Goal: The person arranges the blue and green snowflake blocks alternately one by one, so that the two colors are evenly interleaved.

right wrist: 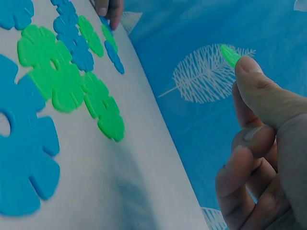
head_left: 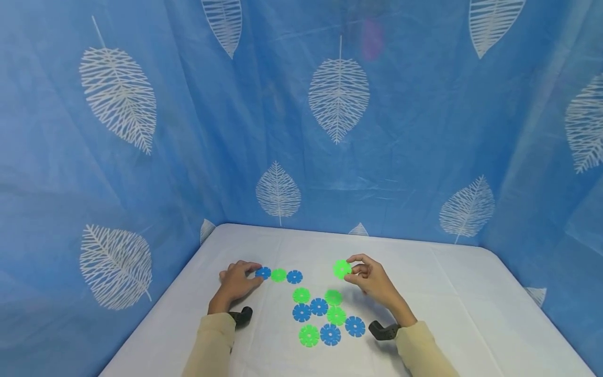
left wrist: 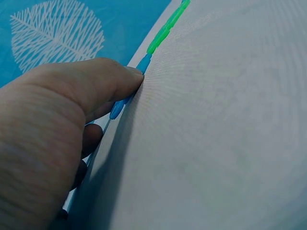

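My left hand [head_left: 237, 283] pinches a blue notched disc [head_left: 263, 273] between thumb and finger at the left end of a short row on the table. A green disc [head_left: 278, 275] comes after it in that row, and another blue disc [head_left: 294, 276] lies at the right end. In the left wrist view the thumb presses over the pinched blue disc [left wrist: 116, 109], flat against the cloth. My right hand [head_left: 372, 277] holds a green notched disc [head_left: 342, 269] by its edge, raised above the table. The right wrist view shows this green disc [right wrist: 230, 56] edge-on at the thumb tip.
Between the forearms lies a loose group of several green and blue discs, among them a blue disc [head_left: 330, 334] and a green disc [head_left: 309, 335] near the front. White cloth covers the table [head_left: 424, 283]. A blue leaf-patterned curtain [head_left: 405, 131] stands behind and on both sides.
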A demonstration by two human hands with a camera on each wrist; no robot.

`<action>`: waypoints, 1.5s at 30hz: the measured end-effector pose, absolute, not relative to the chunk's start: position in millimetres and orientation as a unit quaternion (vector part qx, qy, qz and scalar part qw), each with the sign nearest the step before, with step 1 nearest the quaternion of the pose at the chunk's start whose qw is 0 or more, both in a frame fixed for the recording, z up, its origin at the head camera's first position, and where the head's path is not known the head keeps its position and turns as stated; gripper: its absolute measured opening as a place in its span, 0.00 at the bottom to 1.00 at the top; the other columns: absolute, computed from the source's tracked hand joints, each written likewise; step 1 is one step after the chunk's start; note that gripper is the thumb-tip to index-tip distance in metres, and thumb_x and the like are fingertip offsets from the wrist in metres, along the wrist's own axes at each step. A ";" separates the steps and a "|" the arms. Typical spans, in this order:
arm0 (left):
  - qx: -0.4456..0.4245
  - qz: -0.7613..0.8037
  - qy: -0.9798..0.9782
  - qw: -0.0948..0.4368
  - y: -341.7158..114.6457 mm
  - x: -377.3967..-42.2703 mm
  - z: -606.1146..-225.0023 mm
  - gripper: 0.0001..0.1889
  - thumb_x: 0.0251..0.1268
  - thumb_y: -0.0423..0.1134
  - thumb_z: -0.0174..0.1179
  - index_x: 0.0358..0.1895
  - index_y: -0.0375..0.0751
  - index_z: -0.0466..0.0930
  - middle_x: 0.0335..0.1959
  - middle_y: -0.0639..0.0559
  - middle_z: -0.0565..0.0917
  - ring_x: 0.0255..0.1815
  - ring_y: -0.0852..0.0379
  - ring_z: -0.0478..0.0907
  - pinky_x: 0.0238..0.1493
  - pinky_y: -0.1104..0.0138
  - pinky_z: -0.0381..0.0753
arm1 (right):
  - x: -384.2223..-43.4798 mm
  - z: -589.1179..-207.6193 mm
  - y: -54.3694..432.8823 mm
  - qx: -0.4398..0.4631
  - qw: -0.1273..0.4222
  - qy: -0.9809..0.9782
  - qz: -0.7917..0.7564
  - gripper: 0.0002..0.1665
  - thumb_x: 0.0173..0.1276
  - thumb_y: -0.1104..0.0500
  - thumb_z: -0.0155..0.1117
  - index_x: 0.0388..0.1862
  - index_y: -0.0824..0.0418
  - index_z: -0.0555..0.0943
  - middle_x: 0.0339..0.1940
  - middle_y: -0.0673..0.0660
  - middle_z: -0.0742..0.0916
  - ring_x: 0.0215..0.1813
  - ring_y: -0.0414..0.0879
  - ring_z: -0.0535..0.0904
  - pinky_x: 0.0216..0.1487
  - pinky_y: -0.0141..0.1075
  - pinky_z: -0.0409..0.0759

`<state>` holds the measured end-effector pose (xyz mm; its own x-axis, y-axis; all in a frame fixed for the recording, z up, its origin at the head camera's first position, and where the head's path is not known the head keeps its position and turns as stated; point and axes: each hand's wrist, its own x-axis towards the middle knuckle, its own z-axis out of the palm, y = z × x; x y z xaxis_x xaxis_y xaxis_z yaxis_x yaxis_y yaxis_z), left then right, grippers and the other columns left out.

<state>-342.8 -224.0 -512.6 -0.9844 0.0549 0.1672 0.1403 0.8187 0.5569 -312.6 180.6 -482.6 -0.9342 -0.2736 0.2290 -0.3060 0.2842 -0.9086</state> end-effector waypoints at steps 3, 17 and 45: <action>-0.049 -0.293 -0.952 0.072 -224.6 -343.5 -512.0 0.20 0.59 0.51 0.68 0.55 0.56 0.85 0.51 0.50 0.83 0.54 0.48 0.72 0.52 0.48 0.56 | -315.6 -484.9 173.7 0.185 0.008 -0.794 0.579 0.24 0.66 0.54 0.72 0.59 0.54 0.77 0.37 0.58 0.85 0.17 0.37 0.66 0.18 0.33 0.70; -0.046 -0.306 -0.948 0.074 -224.7 -343.7 -515.8 0.19 0.58 0.51 0.69 0.54 0.58 0.85 0.51 0.52 0.83 0.54 0.50 0.72 0.53 0.49 0.55 | -327.6 -486.0 152.3 0.188 0.000 -0.792 0.581 0.24 0.67 0.54 0.70 0.59 0.54 0.76 0.37 0.61 0.85 0.15 0.37 0.63 0.18 0.32 0.66; -0.046 -0.321 -0.943 0.072 -222.8 -343.5 -513.8 0.20 0.58 0.51 0.69 0.55 0.57 0.85 0.55 0.50 0.82 0.57 0.48 0.71 0.57 0.47 0.54 | -348.3 -504.1 104.0 0.153 -0.002 -0.818 0.554 0.22 0.64 0.54 0.73 0.56 0.54 0.79 0.33 0.56 0.88 0.28 0.44 0.77 0.29 0.35 0.72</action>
